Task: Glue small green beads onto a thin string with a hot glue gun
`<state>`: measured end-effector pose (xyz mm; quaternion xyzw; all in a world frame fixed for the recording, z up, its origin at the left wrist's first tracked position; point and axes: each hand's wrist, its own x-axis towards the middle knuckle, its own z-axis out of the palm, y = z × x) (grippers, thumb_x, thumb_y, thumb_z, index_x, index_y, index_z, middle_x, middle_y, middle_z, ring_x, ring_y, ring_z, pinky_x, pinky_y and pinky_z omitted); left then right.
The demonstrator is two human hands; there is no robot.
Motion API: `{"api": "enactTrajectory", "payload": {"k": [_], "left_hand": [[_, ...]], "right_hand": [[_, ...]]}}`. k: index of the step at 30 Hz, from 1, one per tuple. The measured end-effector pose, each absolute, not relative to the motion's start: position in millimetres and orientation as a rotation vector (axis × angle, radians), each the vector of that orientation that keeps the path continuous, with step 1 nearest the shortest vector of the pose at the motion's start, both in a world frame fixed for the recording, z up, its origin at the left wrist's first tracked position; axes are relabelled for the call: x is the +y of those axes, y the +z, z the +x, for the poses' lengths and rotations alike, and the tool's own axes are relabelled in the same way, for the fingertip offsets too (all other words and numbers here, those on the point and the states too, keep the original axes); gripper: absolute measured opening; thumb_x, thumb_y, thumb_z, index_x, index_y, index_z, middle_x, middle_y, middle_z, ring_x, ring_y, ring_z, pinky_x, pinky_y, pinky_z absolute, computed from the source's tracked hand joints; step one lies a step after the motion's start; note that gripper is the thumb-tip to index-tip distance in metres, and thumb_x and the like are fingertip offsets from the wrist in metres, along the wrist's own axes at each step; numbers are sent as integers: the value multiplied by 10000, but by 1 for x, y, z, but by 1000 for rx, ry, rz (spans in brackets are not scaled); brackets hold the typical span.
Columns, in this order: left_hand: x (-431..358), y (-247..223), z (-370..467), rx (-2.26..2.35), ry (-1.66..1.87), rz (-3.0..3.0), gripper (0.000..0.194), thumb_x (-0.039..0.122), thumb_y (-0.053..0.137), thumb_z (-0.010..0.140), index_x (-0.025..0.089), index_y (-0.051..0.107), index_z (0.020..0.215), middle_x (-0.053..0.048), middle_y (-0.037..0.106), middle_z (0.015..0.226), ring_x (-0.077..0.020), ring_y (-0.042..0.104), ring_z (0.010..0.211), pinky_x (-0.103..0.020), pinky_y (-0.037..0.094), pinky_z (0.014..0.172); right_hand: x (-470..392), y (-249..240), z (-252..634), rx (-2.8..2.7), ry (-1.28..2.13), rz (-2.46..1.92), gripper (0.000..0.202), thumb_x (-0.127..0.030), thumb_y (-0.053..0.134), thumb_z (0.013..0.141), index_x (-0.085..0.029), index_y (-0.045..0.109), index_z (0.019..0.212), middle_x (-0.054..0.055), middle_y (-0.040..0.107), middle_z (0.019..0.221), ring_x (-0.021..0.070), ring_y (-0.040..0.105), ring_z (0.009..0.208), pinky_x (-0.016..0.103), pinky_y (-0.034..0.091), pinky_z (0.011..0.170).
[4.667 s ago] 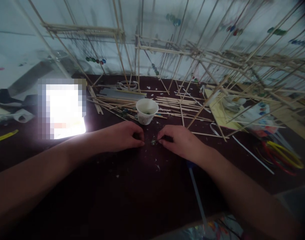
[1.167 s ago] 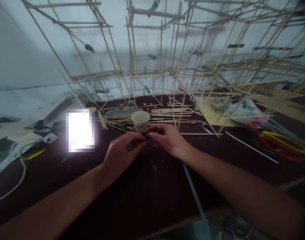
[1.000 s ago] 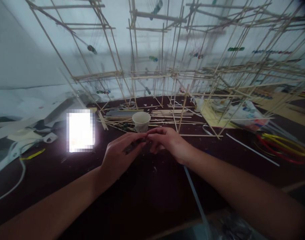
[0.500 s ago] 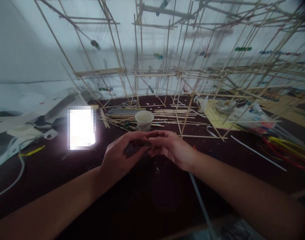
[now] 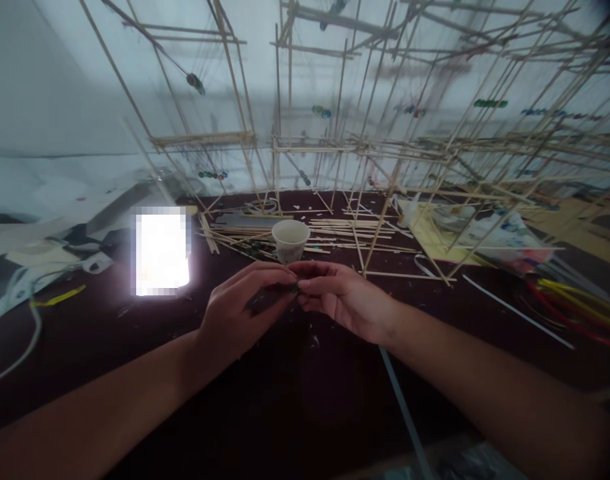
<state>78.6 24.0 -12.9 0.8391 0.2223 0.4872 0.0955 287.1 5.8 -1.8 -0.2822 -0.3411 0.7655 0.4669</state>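
My left hand (image 5: 245, 300) and my right hand (image 5: 337, 290) meet fingertip to fingertip over the dark table (image 5: 265, 393). Both are closed in a pinch around something small and dark, mostly covered by the fingers; its kind cannot be made out. Just beyond the fingertips stands a white paper cup (image 5: 290, 250), upright. Behind and beside the cup lie many thin wooden sticks (image 5: 355, 230). A few dark round pieces (image 5: 256, 250) rest left of the cup.
A tall frame of thin sticks (image 5: 377, 227) with hanging strings and colored marbles (image 5: 321, 112) fills the back. A glaring bright object (image 5: 162, 253) stands at left, near a white cable (image 5: 37, 327). Yellow paper (image 5: 435, 237), a plastic bag (image 5: 509, 233) and red and yellow tubing (image 5: 569, 303) lie at right.
The view has shifted slightly. My two hands stay together in much the same place, with the fingertips moving a little around the small piece.
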Motion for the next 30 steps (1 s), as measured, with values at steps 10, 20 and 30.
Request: {"api": "enactTrajectory", "payload": {"k": [10, 20, 30], "left_hand": [[23, -11, 79, 663, 1466, 2478, 211, 152, 772, 971, 249, 713, 1149, -20, 800, 1110, -185, 790, 1004, -306, 666, 913], [25, -8, 79, 602, 1431, 2496, 195, 123, 779, 950, 234, 709, 1095, -34, 786, 1088, -179, 779, 986, -314, 660, 911], [27, -5, 75, 561, 1365, 2491, 197, 136, 788, 931, 232, 718, 1089, -26, 787, 1052, -172, 777, 946, -293, 656, 879]], "right_hand": [[7, -2, 286, -865, 1828, -681, 351, -113, 947, 661, -169, 835, 988, 7, 800, 888, 105, 701, 738, 227, 571, 719], [8, -1, 285, -904, 1783, -701, 398, -108, 987, 601, -186, 850, 966, 1, 802, 918, 123, 699, 802, 258, 542, 764], [7, -3, 287, -905, 1888, -700, 405, -183, 991, 672, -165, 828, 1042, 13, 798, 935, 123, 700, 773, 280, 567, 784]]}}
